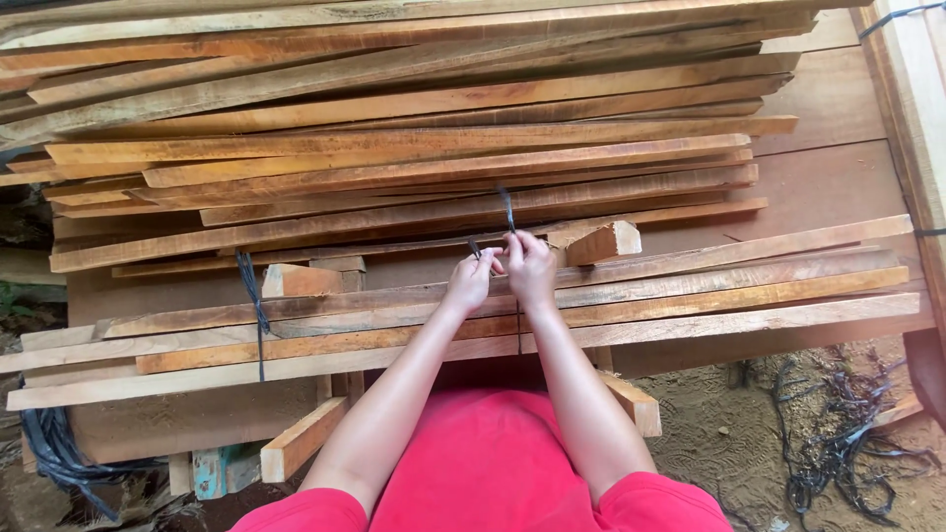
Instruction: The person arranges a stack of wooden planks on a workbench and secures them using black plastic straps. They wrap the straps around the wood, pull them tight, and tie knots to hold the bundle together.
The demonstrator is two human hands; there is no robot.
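A bundle of long thin wooden slats (690, 296) lies across a low wooden platform in front of me. A thin black strap (508, 209) wraps around the bundle near its middle, and its two loose ends stick up. My left hand (469, 281) pinches the shorter strap end. My right hand (530, 266) grips the longer end, which stands up above my fingers. Both hands rest close together on top of the slats. A second black strap (258, 315) is tied around the same bundle further left.
A larger stack of slats (414, 148) lies behind the bundle. Small wooden blocks (603, 242) sit between the two stacks. Black strap scraps (838, 433) lie on the sandy ground at the right. Another black strap coil (54, 448) hangs at the lower left.
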